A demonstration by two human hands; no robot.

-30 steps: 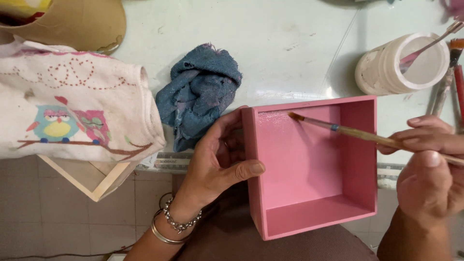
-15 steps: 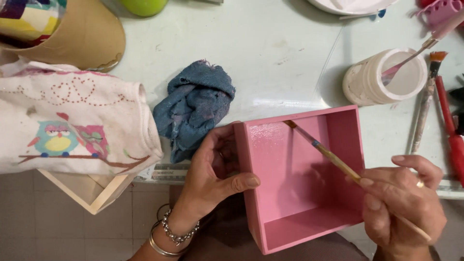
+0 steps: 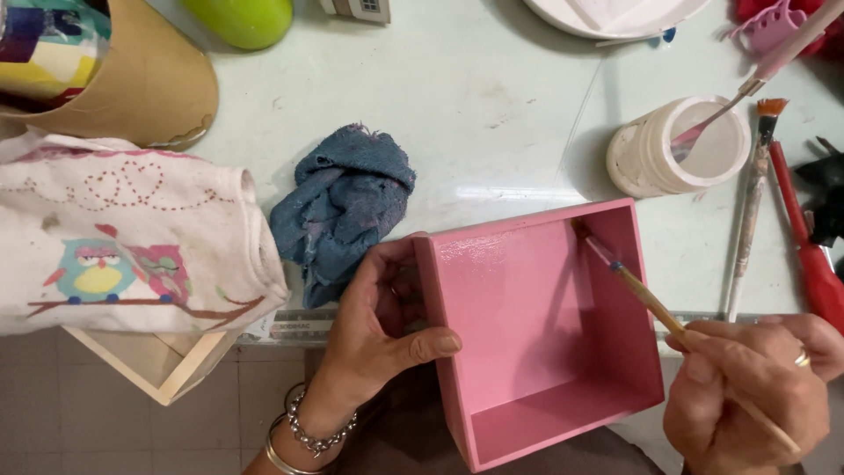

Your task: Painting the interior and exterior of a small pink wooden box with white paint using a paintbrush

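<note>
- The left hand (image 3: 382, 321) is gripping the left wall of the pink box (image 3: 536, 330), thumb lying inside and fingers curled round the outside.
- The box is sitting at the near edge of the desk (image 3: 492, 97), open side facing up.
- The right hand (image 3: 747, 387) is pinching a paintbrush (image 3: 646, 299), whose tip is touching the box's inner far right corner.
- A blue rag (image 3: 343, 207) is lying just beside the left hand.
- A white jar (image 3: 677, 149) holding another brush is standing beyond the box.
</note>
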